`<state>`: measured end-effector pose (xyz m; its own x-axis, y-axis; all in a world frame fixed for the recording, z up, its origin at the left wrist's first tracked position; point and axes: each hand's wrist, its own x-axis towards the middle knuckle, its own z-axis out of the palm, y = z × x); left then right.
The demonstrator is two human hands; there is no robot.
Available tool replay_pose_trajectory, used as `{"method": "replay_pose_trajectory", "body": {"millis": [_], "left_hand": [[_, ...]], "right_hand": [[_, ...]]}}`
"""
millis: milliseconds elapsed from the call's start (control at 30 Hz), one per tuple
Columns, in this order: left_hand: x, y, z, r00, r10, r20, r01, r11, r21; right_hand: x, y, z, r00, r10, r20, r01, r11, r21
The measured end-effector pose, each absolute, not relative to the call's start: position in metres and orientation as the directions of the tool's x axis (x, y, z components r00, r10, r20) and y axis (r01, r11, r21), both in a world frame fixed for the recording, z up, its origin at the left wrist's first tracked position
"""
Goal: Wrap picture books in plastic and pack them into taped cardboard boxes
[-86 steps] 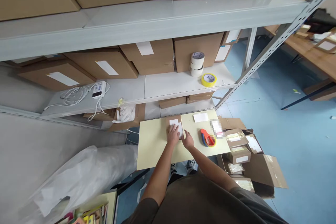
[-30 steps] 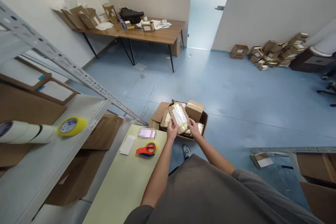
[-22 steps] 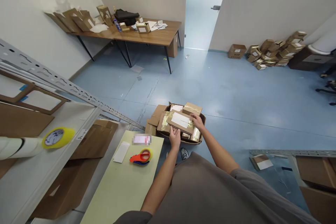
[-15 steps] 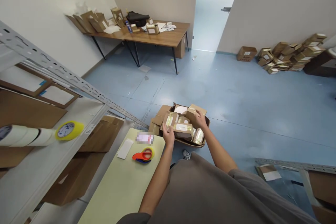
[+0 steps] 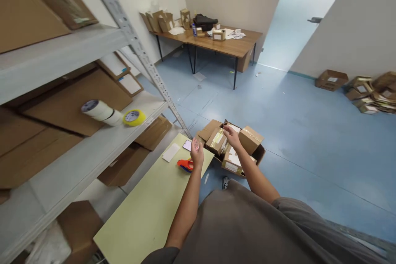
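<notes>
My left hand (image 5: pixel 197 154), fingers apart and slightly curled, is over the corner of the pale green table (image 5: pixel 148 198) with nothing seen in it. Beside it are a phone (image 5: pixel 187 145) with a lit screen, partly covered, and an orange-red tape dispenser (image 5: pixel 185 164). A white card (image 5: pixel 171 152) lies further left. My right hand (image 5: pixel 232 138) reaches over an open carton (image 5: pixel 261 156) on the floor, its fingers apart and empty. Inside the carton are several taped cardboard boxes, including a small box (image 5: pixel 216 139) left of that hand and a larger box (image 5: pixel 250 139) to its right.
A metal shelf (image 5: pixel 93 144) on the left bears flat cardboard, white tape rolls (image 5: pixel 102 111) and a yellow tape roll (image 5: pixel 134 118). Against the far wall stands a wooden table (image 5: pixel 229 47) with boxes and papers. More boxes (image 5: pixel 368 93) are piled at right.
The view has turned left. Both hands have let go of the boxes in the carton; my left hand has moved over the green table, and my right has shifted left above the boxes.
</notes>
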<state>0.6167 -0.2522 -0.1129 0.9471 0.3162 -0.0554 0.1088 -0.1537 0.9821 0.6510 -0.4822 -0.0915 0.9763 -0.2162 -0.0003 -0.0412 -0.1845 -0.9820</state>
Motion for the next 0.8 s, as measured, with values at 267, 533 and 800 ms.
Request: {"method": "replay_pose_trajectory", "body": {"millis": [267,533,800], "left_hand": [[0.572,-0.109,-0.086,0.890,0.454,-0.036,0.114,-0.144,0.983],[0.506,0.031,-0.083,0.864,0.502,0.028,0.019,-0.087,0.996],[0.468,0.091,-0.104,0.847,0.527,-0.060,0.082,-0.018,0.996]], "right_hand": [[0.650,-0.330,-0.075,0.998,0.048,0.047,0.056,-0.204,-0.977],[0.620,-0.179,-0.066,0.961,0.258,0.096,0.150,-0.198,-0.969],[0.591,-0.135,-0.075,0.938,0.343,0.045,0.160,-0.316,-0.935]]}}
